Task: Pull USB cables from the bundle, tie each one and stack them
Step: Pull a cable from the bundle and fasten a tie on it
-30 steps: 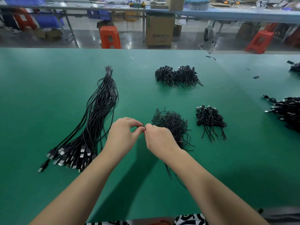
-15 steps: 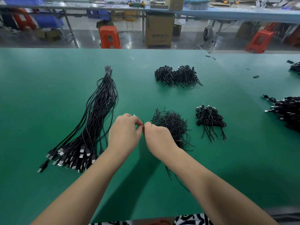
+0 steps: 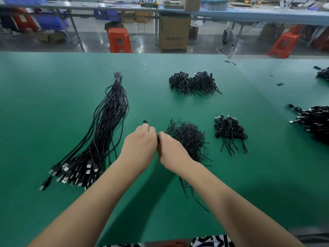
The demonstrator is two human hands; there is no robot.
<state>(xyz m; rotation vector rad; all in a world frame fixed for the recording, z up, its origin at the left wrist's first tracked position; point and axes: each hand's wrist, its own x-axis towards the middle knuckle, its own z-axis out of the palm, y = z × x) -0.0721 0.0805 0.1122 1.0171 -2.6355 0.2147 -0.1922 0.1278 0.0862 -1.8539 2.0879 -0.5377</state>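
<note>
Head view: the left hand [image 3: 139,145] and right hand [image 3: 171,148] meet knuckle to knuckle above the green bench [image 3: 53,107], fingers curled on a cable whose plug [image 3: 145,121] pokes out beyond the left hand (the tie itself is hidden between them). The long bundle [image 3: 105,132] lies to the left, the loose ties [image 3: 187,138] just under the right hand, and the stack of tied cables [image 3: 229,132] further right. Judgement: keep the coil pinched tight while twisting, then place it squarely on the stack.
</note>
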